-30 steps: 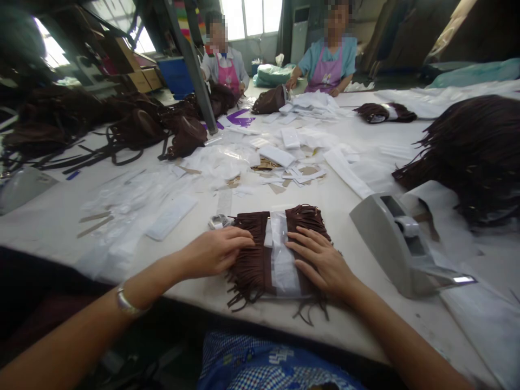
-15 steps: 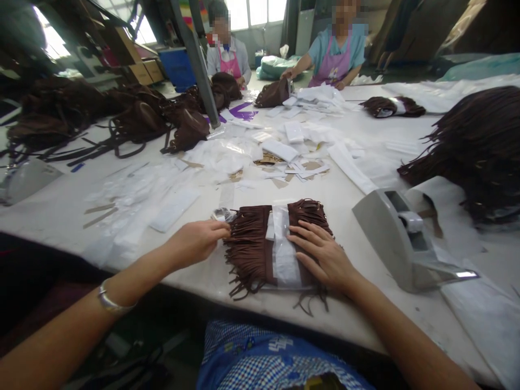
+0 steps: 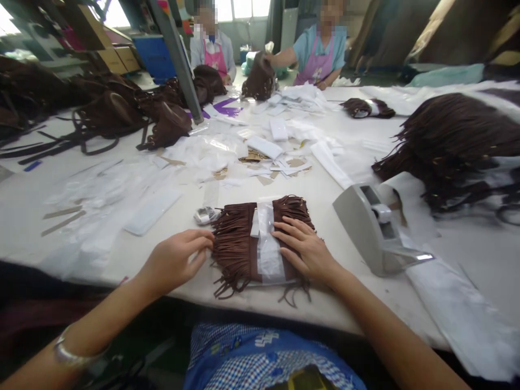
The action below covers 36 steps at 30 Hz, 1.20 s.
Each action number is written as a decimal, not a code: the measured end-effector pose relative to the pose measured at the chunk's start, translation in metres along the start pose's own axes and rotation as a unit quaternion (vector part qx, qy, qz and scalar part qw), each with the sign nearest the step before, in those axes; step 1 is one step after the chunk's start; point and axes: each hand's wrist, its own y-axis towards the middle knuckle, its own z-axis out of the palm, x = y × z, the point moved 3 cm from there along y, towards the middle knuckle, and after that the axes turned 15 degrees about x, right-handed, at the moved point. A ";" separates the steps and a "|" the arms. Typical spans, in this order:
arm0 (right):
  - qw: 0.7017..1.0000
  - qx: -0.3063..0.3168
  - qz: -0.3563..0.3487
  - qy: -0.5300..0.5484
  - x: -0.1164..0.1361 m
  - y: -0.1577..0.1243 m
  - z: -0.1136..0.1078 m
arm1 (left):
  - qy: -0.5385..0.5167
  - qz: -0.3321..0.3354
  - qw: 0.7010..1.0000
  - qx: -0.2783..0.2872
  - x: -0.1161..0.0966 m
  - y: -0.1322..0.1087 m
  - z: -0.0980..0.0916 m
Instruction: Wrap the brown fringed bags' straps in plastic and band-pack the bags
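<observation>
A flat brown fringed bag lies before me near the table's front edge. A translucent white band crosses its middle, and a small white tag shows beside the band. My right hand rests flat on the bag's right half, fingers spread, fingertips reaching the band. At the left fringe is my left hand, its fingers bent and the thumb apart from them, the tips at the strands. Just beyond the bag's left corner sits a small clear-wrapped bundle whose contents I cannot make out.
A grey tape dispenser stands to the right, before a heap of dark fringed bags. Plastic and card scraps litter the middle. Brown bags lie far left near a metal post. Two people in aprons work opposite.
My left hand's fingers have loosened from a pinch at the fringe. My right hand stays on the bag. Across the table, a co-worker has raised a brown bag upright. The whole view has shifted.
</observation>
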 end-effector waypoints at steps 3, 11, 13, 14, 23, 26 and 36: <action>1.000 0.013 -0.002 -0.012 0.002 0.003 -0.010 | -0.038 0.067 0.996 -0.036 -0.040 0.021 0.009; 0.991 0.033 0.083 -0.102 -0.037 -0.008 -0.059 | 0.004 0.087 0.996 -0.035 -0.042 0.036 0.067; 0.989 0.004 0.099 -0.111 -0.046 0.005 -0.067 | 0.003 0.088 0.995 -0.047 -0.038 0.033 0.071; 0.990 0.000 0.092 -0.110 -0.050 0.016 -0.069 | 0.003 0.089 0.995 -0.053 -0.038 0.033 0.071; 0.962 0.269 0.047 0.031 -0.101 0.108 -0.080 | 0.030 0.102 0.989 -0.101 -0.035 0.035 0.080; 0.959 0.279 0.038 0.002 -0.108 0.113 -0.094 | 0.039 0.102 0.985 -0.132 -0.032 0.035 0.085; 0.924 0.341 0.109 -0.135 -0.104 0.078 -0.119 | 0.047 0.116 0.979 -0.159 -0.032 0.035 0.088</action>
